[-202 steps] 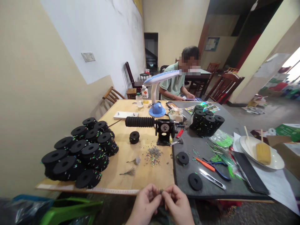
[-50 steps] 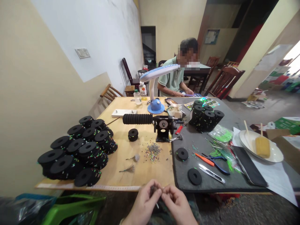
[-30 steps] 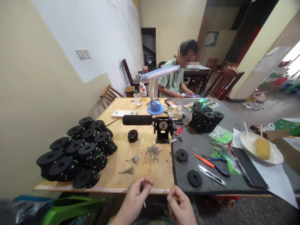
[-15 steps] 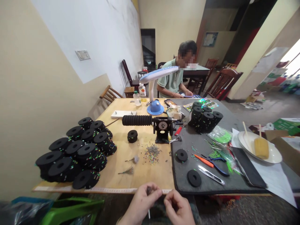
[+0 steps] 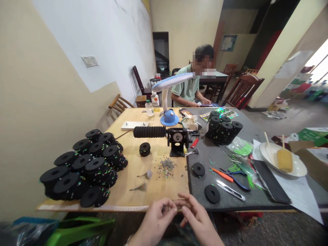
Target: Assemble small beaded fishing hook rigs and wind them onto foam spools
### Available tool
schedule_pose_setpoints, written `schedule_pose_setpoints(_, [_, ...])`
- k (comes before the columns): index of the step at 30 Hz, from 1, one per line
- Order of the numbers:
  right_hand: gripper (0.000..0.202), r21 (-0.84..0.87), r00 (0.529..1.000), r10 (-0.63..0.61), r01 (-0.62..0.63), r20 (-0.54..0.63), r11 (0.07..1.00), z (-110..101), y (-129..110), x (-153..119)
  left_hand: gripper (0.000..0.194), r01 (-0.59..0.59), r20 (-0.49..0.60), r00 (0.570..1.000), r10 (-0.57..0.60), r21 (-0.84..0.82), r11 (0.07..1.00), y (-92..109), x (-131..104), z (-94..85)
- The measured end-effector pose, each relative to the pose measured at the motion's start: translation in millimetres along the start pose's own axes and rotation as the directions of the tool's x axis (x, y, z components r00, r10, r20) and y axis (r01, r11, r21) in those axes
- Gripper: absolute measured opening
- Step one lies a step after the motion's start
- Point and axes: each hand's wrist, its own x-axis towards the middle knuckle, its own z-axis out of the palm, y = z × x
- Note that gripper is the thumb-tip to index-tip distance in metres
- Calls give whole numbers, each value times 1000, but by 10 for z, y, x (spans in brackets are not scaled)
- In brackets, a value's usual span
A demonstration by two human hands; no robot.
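At the table's front edge, my left hand [image 5: 160, 218] has its thumb and fingertips pinched together; whatever lies between them is too small to make out. Close to its right, almost touching it, my right hand [image 5: 193, 213] has its fingers apart, with nothing visible in them. Beyond both hands lies a pile of small coloured and grey beads [image 5: 167, 167] on the wooden table [image 5: 130, 153]. Two thin bundles of strands [image 5: 139, 187] rest left of the beads. A black winding device [image 5: 178, 138] carries a ribbed black roll [image 5: 150, 132].
Stacks of black foam spools [image 5: 89, 164] fill the left side. On the grey mat [image 5: 202, 201] are orange pliers [image 5: 222, 174], silver snips [image 5: 230, 190], foam discs and a dark case. A plate [image 5: 263, 150] holds corn. Behind the blue lamp [image 5: 169, 118] sits a person [image 5: 187, 90].
My right hand has opened from a pinch, its fingers spreading and lifting toward my left hand. My left hand keeps its pinch. The white stick seen below it is no longer visible.
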Motion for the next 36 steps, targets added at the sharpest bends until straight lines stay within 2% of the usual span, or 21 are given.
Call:
schedule_pose_setpoints(3, [56,116,987,94,-109,130,987,103,-10,63,26,-43,17,999,42,52,998,35,-7,-9])
schedule_pose_setpoints(5, [52,97,982,123,-138,145,986,149,16,91,24,-37,10,999,36,78,996,63,-7,-23])
schedule_pose_setpoints(7, [48,28,990,114,-117,86,993,167,47,108,22,-11,-7,1000,12,58,998,80,-4,-38])
schedule_pose_setpoints(10, [50,-22,995,95,-95,-23,995,157,89,123,25,61,1,998,-62,-120,991,76,-2,-67])
schedule_pose_setpoints(12, [53,10,992,84,-84,-98,996,138,120,128,36,124,43,992,-117,-260,958,62,-1,-92])
schedule_pose_setpoints(14, [53,51,985,68,-60,-160,997,119,161,127,37,161,81,987,-142,-351,922,43,5,-113])
schedule_pose_setpoints(17, [53,98,980,65,-46,-190,994,106,242,116,38,173,91,985,-149,-412,894,-8,25,-114])
schedule_pose_setpoints(23, [55,173,974,77,-40,-214,984,124,375,88,46,201,76,980,-186,-456,867,-124,64,-45])
schedule_pose_setpoints(29, [55,156,971,83,-49,-222,986,157,400,84,48,224,64,974,-218,-432,874,-81,54,11])
schedule_pose_setpoints(36, [57,113,965,74,-47,-253,992,231,402,122,50,190,49,981,-186,-389,901,-92,53,101])
